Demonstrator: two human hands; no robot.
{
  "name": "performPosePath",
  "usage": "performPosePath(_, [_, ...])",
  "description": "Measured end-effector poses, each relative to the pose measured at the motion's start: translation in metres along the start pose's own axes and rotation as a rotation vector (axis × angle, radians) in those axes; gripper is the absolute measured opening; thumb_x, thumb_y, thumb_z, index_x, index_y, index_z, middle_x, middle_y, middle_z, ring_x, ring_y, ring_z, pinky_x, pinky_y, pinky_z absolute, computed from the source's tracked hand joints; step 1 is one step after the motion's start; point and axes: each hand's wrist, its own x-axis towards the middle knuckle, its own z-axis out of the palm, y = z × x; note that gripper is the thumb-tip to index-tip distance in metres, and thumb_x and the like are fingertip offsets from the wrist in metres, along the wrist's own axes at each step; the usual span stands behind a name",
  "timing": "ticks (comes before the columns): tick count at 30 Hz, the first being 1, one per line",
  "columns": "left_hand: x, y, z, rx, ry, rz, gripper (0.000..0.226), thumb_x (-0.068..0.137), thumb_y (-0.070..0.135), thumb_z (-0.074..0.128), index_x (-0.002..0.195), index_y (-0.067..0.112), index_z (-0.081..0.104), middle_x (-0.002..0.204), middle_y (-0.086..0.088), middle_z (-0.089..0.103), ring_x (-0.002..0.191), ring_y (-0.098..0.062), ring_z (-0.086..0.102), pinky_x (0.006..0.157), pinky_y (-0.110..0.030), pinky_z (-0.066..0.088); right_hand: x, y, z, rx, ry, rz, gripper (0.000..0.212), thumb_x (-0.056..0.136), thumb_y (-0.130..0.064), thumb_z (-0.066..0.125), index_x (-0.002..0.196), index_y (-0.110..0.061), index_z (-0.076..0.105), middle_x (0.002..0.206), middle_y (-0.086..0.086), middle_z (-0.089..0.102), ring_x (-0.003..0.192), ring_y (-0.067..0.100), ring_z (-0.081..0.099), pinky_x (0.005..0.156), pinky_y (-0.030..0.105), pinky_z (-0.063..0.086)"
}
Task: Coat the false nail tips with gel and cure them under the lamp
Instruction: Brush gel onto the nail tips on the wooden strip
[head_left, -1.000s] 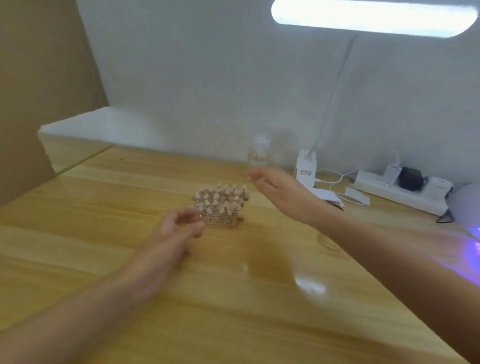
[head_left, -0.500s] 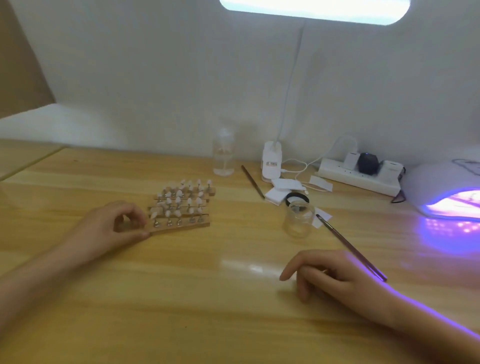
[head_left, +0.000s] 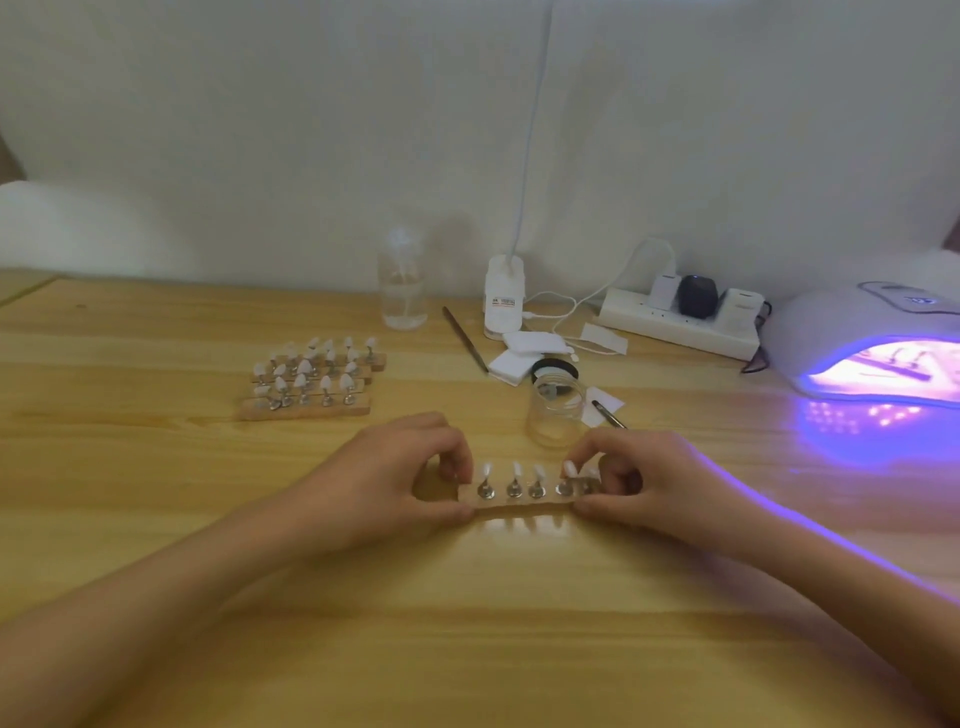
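Left hand (head_left: 395, 478), right hand (head_left: 649, 483): each pinches one end of wooden strip (head_left: 524, 498) carrying false nail tips (head_left: 516, 469), mid-tabletop (head_left: 156, 519), nearer front edge. Whether strip is lifted or resting: cannot tell. Open gel jar (head_left: 556, 415) just behind right hand. Brush (head_left: 608, 414) beside jar, unheld. Curing lamp (head_left: 862, 353) lit at right edge, contents blurred. Other strips (head_left: 311, 384) grouped left of centre, toward back edge. Judgement: early stage. No coating visible on held strip, remaining strips still waiting.

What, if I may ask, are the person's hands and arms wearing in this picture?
Nothing that shows: the left hand and the right hand are bare, with no gloves, rings or bracelets. Both forearms are free of sleeves as far as the frame reaches, and neither wrist carries a watch. A streak of violet light from the white dome-shaped curing lamp runs along the right forearm.
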Motion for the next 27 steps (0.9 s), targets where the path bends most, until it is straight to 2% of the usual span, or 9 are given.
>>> performPosePath(3, [0.009, 0.002, 0.007, -0.030, 0.004, 0.015, 0.020, 0.078, 0.043, 0.075, 0.091, 0.039, 0.060, 0.093, 0.020, 0.054, 0.085, 0.005, 0.052, 0.070, -0.011, 0.039, -0.003, 0.009, -0.007, -0.001, 0.028, -0.006, 0.024, 0.080, -0.029, 0.080, 0.088, -0.040, 0.060, 0.052, -0.015, 0.054, 0.052, 0.004, 0.047, 0.059, 0.019, 0.036])
performPosePath(6, [0.011, 0.000, 0.009, -0.096, 0.016, 0.010, 0.020, 0.079, 0.032, 0.078, 0.093, 0.033, 0.063, 0.094, 0.016, 0.056, 0.086, 0.005, 0.053, 0.073, -0.011, 0.040, -0.004, 0.012, -0.014, -0.028, 0.009, -0.046, 0.023, 0.076, -0.053, 0.076, 0.094, -0.043, 0.064, 0.055, -0.015, 0.055, 0.054, 0.005, 0.048, 0.056, 0.017, 0.035])
performPosePath(10, [0.007, -0.004, 0.008, -0.118, 0.017, 0.000, 0.022, 0.079, 0.028, 0.080, 0.092, 0.032, 0.063, 0.093, 0.015, 0.056, 0.083, 0.000, 0.052, 0.071, -0.010, 0.040, -0.005, 0.022, -0.033, -0.040, 0.245, -0.032, 0.025, 0.083, -0.062, 0.054, 0.088, -0.039, 0.063, 0.061, -0.012, 0.054, 0.055, 0.006, 0.046, 0.057, 0.022, 0.035])
performPosePath(14, [0.010, -0.003, 0.010, -0.178, 0.029, -0.026, 0.032, 0.071, 0.044, 0.079, 0.096, 0.039, 0.059, 0.096, 0.016, 0.060, 0.083, -0.003, 0.052, 0.072, -0.013, 0.043, -0.006, 0.033, -0.035, -0.235, 0.141, 0.133, 0.027, 0.075, -0.058, 0.062, 0.081, -0.041, 0.041, 0.077, -0.018, 0.058, 0.063, 0.010, 0.052, 0.061, 0.038, 0.046])
performPosePath(18, [0.014, 0.000, 0.015, -0.288, 0.015, -0.027, 0.042, 0.068, 0.059, 0.075, 0.102, 0.042, 0.057, 0.105, 0.026, 0.060, 0.086, 0.000, 0.053, 0.075, -0.012, 0.043, -0.007, 0.036, -0.027, -0.295, 0.069, 0.161, 0.022, 0.076, -0.045, 0.057, 0.082, -0.041, 0.037, 0.075, -0.015, 0.059, 0.065, 0.014, 0.055, 0.066, 0.049, 0.051])
performPosePath(20, [0.016, -0.001, 0.011, -0.372, -0.004, -0.042, 0.044, 0.073, 0.064, 0.071, 0.106, 0.040, 0.058, 0.107, 0.026, 0.063, 0.089, 0.000, 0.057, 0.075, -0.013, 0.044, -0.007, 0.038, -0.028, -0.302, 0.069, 0.159, 0.026, 0.078, -0.032, 0.060, 0.082, -0.042, 0.037, 0.074, -0.015, 0.058, 0.066, 0.015, 0.056, 0.065, 0.048, 0.051])
performPosePath(23, [0.020, -0.007, 0.002, -0.515, 0.106, -0.108, 0.039, 0.085, 0.068, 0.051, 0.107, 0.038, 0.064, 0.106, 0.022, 0.069, 0.092, 0.001, 0.063, 0.073, -0.022, 0.046, -0.009, 0.039, -0.032, -0.244, 0.118, 0.093, 0.036, 0.078, -0.017, 0.064, 0.077, -0.042, 0.039, 0.071, -0.014, 0.056, 0.061, 0.013, 0.051, 0.059, 0.036, 0.047])
performPosePath(26, [0.033, -0.012, -0.002, -0.520, 0.126, -0.136, 0.019, 0.089, 0.041, 0.062, 0.108, 0.040, 0.066, 0.108, 0.022, 0.070, 0.097, 0.004, 0.064, 0.080, -0.025, 0.045, -0.007, 0.040, -0.038, -0.084, 0.186, 0.071, 0.043, 0.081, -0.002, 0.066, 0.071, -0.036, 0.042, 0.066, -0.011, 0.051, 0.058, 0.009, 0.051, 0.056, 0.019, 0.040])
performPosePath(27, [0.041, -0.011, -0.001, -0.474, 0.093, -0.126, 0.022, 0.088, 0.034, 0.067, 0.109, 0.041, 0.065, 0.109, 0.024, 0.069, 0.097, 0.006, 0.064, 0.082, -0.024, 0.045, -0.006, 0.041, -0.040, 0.007, 0.204, 0.090, 0.041, 0.083, 0.001, 0.064, 0.070, -0.033, 0.043, 0.066, -0.010, 0.051, 0.056, 0.007, 0.052, 0.055, 0.017, 0.040])
